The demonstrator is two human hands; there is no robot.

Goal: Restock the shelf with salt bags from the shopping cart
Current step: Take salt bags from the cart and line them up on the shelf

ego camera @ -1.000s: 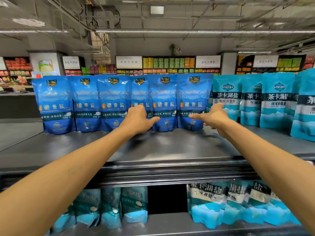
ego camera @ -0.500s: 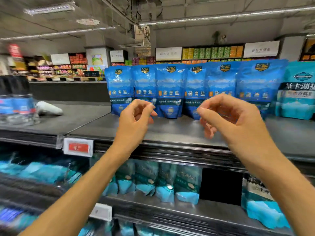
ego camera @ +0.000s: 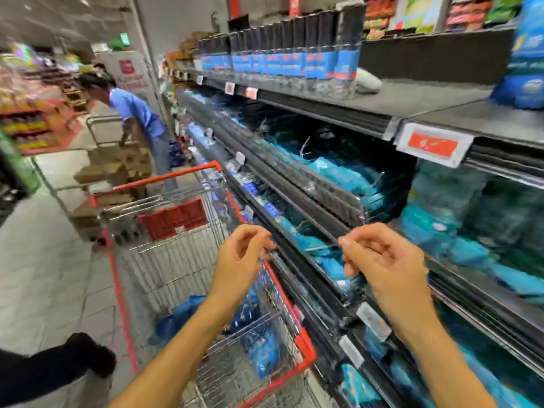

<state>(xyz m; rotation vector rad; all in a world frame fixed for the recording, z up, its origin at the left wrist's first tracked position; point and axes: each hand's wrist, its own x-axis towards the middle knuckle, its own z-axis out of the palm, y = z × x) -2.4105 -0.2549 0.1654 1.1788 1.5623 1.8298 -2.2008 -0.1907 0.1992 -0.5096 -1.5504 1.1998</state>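
My left hand and right hand hang loosely curled, holding nothing, above the shopping cart (blue salt bags inside) beside the shelf.

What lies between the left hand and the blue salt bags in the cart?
In the head view, only open air inside the shopping cart separates the empty left hand from the blue salt bags below it.

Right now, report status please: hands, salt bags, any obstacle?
Left hand, right hand both empty, fingers loosely curled. Salt bags in shopping cart. No obstacle seen.
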